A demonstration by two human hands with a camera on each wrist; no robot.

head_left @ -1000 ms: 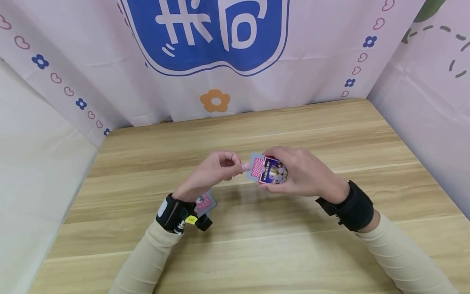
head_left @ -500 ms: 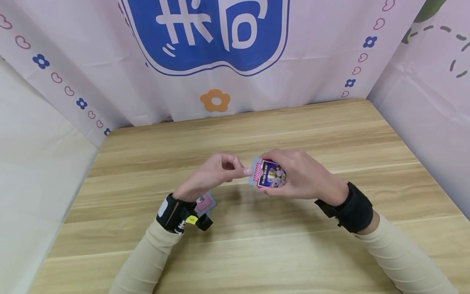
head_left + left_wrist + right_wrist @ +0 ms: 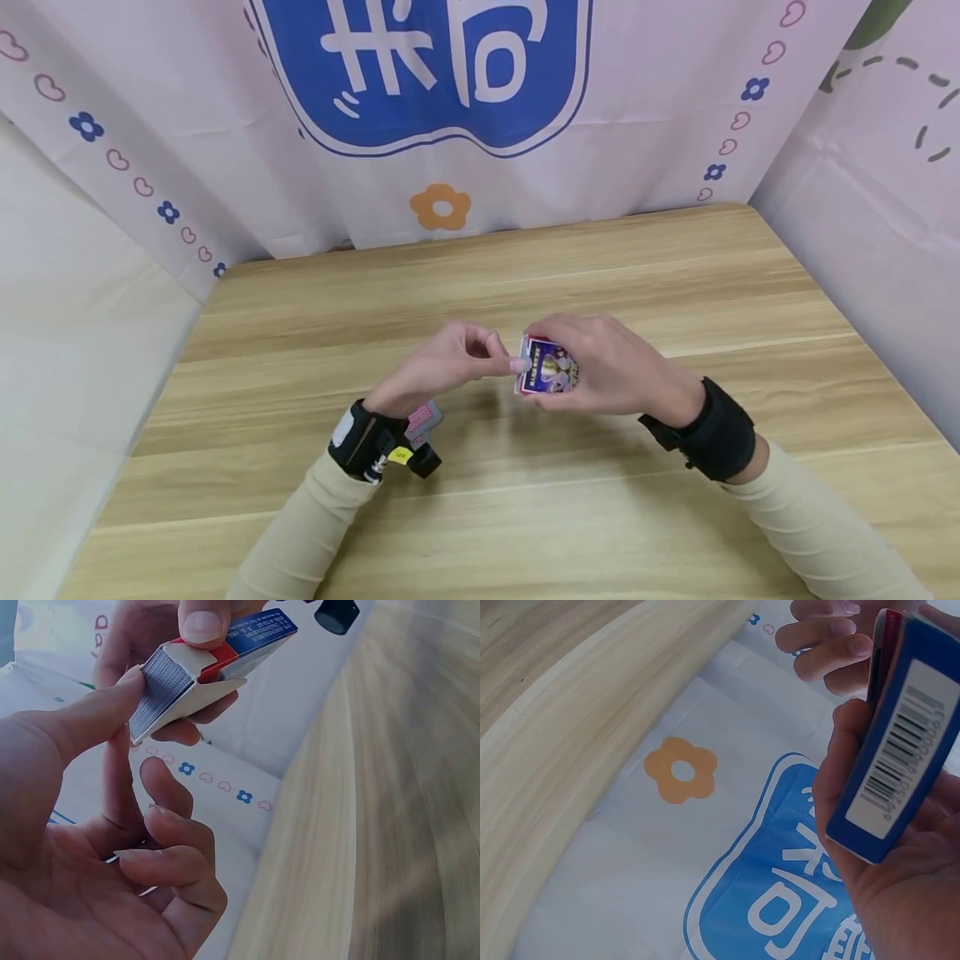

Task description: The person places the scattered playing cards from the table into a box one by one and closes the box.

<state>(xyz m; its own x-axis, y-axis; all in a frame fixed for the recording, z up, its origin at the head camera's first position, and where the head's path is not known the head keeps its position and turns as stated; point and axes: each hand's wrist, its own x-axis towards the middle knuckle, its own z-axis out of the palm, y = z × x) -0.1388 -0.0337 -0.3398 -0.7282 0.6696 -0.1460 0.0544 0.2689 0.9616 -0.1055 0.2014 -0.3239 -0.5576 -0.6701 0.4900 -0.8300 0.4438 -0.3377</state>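
Observation:
My right hand grips a small playing card box, blue with a gold trophy picture, its end facing left. In the left wrist view, the grey edges of a deck of playing cards show inside the box's end, between white flaps. The thumb of my left hand presses on that deck end, and the index finger rises beside it; its tip is hidden. The other left fingers hang loosely bent. In the right wrist view, the box's blue side shows a barcode.
A few red-patterned cards lie on the wooden table, partly hidden by the left wrist strap. A white curtain with a blue emblem and an orange flower hangs behind the table's far edge.
The playing cards that stuck out of the box's left end have slid into it. Both hands have come slightly toward me, the right one also a little left, the left one a little right.

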